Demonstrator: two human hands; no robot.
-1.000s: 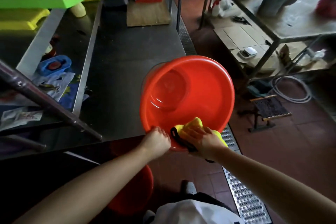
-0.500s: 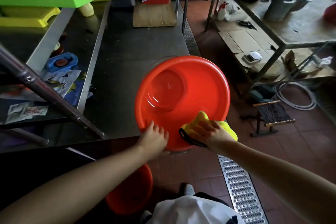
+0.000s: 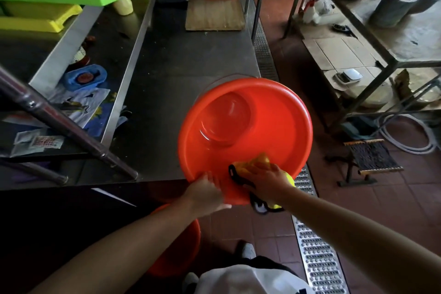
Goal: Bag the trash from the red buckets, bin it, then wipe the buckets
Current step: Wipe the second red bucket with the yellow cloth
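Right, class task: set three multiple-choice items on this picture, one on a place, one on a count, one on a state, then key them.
1. Where is the yellow cloth?
A. on the floor
B. inside the bucket's near wall
C. on the green tray

2. How many red buckets show?
A. one
B. two
C. four

3. The upper red bucket is:
A. tilted, empty
B. upright, full
C. upside down

Key:
1 B, the right hand presses it there.
2 B, a second bucket stands below.
3 A, its bare bottom faces the camera while the left hand steadies the rim.
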